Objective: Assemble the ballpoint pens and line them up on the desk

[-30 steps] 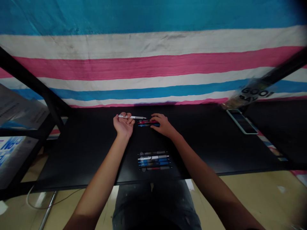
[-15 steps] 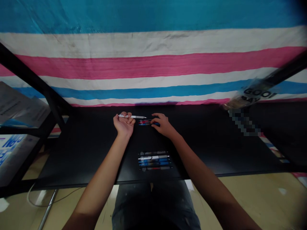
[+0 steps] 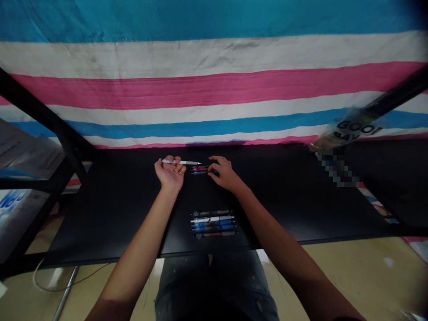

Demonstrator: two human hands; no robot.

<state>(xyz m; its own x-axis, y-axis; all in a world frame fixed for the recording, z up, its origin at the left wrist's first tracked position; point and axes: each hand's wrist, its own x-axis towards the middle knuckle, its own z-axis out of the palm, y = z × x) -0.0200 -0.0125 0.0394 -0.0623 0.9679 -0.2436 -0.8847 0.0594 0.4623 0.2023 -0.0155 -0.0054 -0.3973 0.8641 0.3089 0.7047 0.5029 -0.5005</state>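
Observation:
My left hand [image 3: 171,174], palm up, is closed around a white pen [image 3: 187,162] whose tip points right. Just right of it, a small far group of pens [image 3: 198,170], red and blue among them, lies on the black table [image 3: 284,187]. My right hand [image 3: 224,173] is at the right ends of these pens, thumb and fingers apart and curved, partly covering them. Whether its fingertips touch a pen, I cannot tell. Closer to me lies a row of several pens: a black pen [image 3: 214,213], a white and grey pen [image 3: 209,219], blue ones [image 3: 214,226] and a dark one [image 3: 217,234].
A striped sheet [image 3: 214,91] hangs behind the table. Black frame posts [image 3: 67,147] rise at both sides. A clear plastic bag with lettering [image 3: 347,131] is at the back right, and boxes [image 3: 25,218] stand on the left.
The view has shifted slightly. Both hands keep nearly the same place and pose, the white pen still in my left hand and my right hand still by the far pens.

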